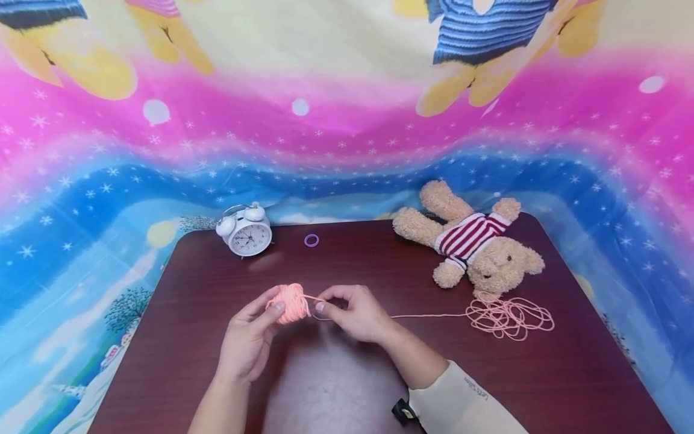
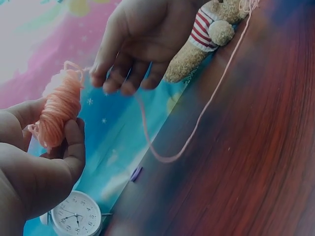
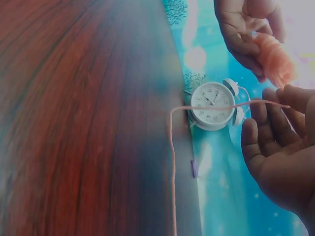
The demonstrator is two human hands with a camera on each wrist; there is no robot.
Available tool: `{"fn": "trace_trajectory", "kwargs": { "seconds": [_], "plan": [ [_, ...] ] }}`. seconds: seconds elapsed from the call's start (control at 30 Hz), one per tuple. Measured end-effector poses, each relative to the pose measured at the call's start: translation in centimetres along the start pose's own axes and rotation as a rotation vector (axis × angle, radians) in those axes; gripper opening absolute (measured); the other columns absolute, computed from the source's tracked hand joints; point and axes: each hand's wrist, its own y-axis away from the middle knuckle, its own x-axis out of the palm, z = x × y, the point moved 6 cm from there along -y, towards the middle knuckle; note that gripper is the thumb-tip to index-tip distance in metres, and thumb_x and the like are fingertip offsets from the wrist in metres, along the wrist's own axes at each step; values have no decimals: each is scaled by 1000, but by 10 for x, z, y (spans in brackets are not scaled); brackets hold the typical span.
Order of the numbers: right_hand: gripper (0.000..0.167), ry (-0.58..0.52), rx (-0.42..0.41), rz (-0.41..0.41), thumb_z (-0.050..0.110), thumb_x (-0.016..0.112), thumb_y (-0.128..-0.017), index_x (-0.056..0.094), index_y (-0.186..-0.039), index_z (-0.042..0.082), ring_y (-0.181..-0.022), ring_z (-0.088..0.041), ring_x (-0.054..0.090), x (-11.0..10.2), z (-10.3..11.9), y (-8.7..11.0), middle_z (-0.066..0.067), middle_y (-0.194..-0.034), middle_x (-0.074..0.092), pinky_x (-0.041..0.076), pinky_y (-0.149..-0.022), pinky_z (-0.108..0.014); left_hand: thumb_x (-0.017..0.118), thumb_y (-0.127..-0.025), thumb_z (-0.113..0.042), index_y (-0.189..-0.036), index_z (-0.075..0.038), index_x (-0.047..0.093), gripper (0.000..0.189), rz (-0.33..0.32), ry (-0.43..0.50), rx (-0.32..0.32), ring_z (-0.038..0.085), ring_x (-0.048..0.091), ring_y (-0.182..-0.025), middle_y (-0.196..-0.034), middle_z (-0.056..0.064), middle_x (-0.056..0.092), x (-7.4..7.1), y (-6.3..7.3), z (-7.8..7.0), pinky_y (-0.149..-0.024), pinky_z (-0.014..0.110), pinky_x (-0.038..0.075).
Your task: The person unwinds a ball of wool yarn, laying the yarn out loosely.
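A small wound ball of peach yarn (image 1: 290,303) is gripped between the thumb and fingers of my left hand (image 1: 247,340), above the front middle of the table. Just right of it, my right hand (image 1: 359,313) pinches the yarn strand (image 3: 268,102) between thumb and forefinger, its other fingers loosely bent. From that hand the strand hangs in a slack curve in the left wrist view, then runs right across the table to a loose tangle of yarn (image 1: 509,318).
A teddy bear (image 1: 470,238) in a striped top lies at the back right, close by the yarn tangle. A white alarm clock (image 1: 249,238) stands at the back left, with a purple ring (image 1: 311,241) to its right. Printed cloth (image 1: 336,138) hangs behind the dark wooden table (image 1: 179,337).
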Motion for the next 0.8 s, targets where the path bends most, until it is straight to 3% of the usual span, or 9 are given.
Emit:
{"fn": "trace_trajectory", "kwargs": {
  "seconds": [0.23,0.47,0.6,0.8],
  "plan": [
    [10,2,20,-3,23,72,-100,79,-101,18,-72,-6,65,-16,-5,11,13,-80,74,52,-62,-23,67,-97,3,-132,-1,68,35,1,-12,18,13,70,-97,-117,3,74,-9,-3,-1,-85,28,59],
    [11,-16,41,20,24,71,-101,79,-103,17,-78,-23,73,-31,-10,20,11,-77,73,54,-64,-23,63,-101,1,-132,-9,68,33,38,30,-11,12,72,-89,-119,0,74,-17,-3,-2,-85,35,59],
    [12,-50,42,33,22,72,-100,79,-104,14,-81,-23,76,-40,-14,27,5,-82,77,58,-67,-24,61,-103,0,-132,-11,68,32,56,47,-5,12,72,-92,-120,1,74,-23,-4,-4,-85,35,60],
    [10,-6,29,18,21,73,-99,79,-103,14,-79,-27,76,-58,-20,38,2,-82,77,57,-65,-24,58,-103,2,-132,-9,68,33,54,78,19,14,72,-95,-120,2,73,-32,-3,-7,-86,33,60]
  ]
}}
